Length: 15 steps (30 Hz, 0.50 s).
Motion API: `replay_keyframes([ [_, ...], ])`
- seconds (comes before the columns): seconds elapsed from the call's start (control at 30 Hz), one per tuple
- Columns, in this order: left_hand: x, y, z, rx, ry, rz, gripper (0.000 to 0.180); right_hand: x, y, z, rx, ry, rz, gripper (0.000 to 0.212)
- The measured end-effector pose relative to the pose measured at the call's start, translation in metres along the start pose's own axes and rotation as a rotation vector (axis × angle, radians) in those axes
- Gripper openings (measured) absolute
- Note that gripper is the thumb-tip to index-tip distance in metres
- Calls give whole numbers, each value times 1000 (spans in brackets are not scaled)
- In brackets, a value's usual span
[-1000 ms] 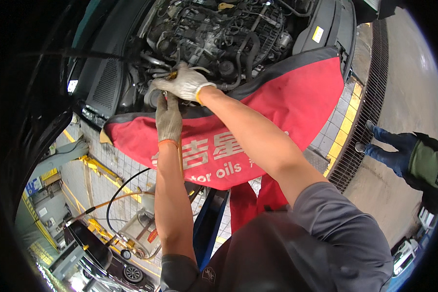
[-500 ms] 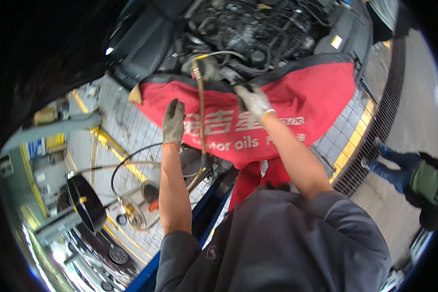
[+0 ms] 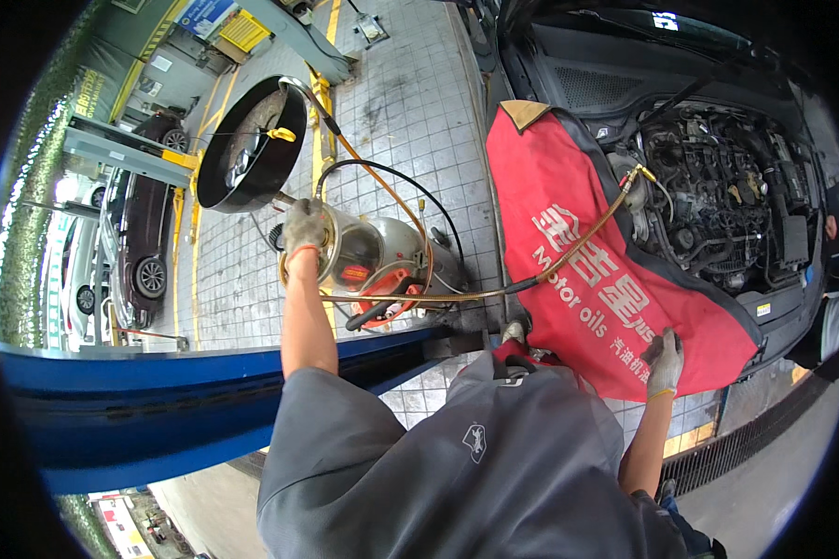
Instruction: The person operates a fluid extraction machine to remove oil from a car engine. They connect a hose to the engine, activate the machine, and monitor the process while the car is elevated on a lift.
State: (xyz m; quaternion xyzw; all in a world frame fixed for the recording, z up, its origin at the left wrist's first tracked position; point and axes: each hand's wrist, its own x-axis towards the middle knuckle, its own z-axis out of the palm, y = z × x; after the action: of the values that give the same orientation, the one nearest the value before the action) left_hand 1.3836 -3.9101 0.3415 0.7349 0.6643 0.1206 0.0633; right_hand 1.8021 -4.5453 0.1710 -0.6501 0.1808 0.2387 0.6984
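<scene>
My left hand (image 3: 305,228), in a dirty work glove, is at the top of a waste-oil extractor (image 3: 356,250) with a clear chamber. Its fingers look curled beside the post below a black drain pan (image 3: 284,140), and what lies in them is hidden. Over the car's front edge hangs a red fender cover (image 3: 569,252) with a black border. My gloved right hand (image 3: 664,363) is at the cover's near right part, fingers apart, holding nothing I can see. A brown hose (image 3: 578,247) crosses the cover from the extractor to a brass fitting (image 3: 636,177) at the engine bay.
The open engine bay (image 3: 718,196) lies to the right. A blue lift beam (image 3: 205,410) runs across the lower left, near my left arm. A black hose (image 3: 391,170) loops above the extractor. Parked cars (image 3: 144,214) stand at the far left, and a floor grate (image 3: 736,456) runs lower right.
My view has turned left toward the extractor. My left hand has gone from beside the cover to the extractor's top; my right hand has left the cover's upper edge for its near right part.
</scene>
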Motion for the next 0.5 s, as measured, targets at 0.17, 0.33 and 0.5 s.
replay_keyframes([
  [0.17,56,-49,18,373,-392,223,62,-7,15,-4,-87,-21,32,23],
  [0.33,86,-78,54,268,-416,372,36,-19,13,9,-163,-57,14,25],
  [0.5,87,-102,68,301,-196,537,41,-36,3,22,-162,-30,67,35],
])
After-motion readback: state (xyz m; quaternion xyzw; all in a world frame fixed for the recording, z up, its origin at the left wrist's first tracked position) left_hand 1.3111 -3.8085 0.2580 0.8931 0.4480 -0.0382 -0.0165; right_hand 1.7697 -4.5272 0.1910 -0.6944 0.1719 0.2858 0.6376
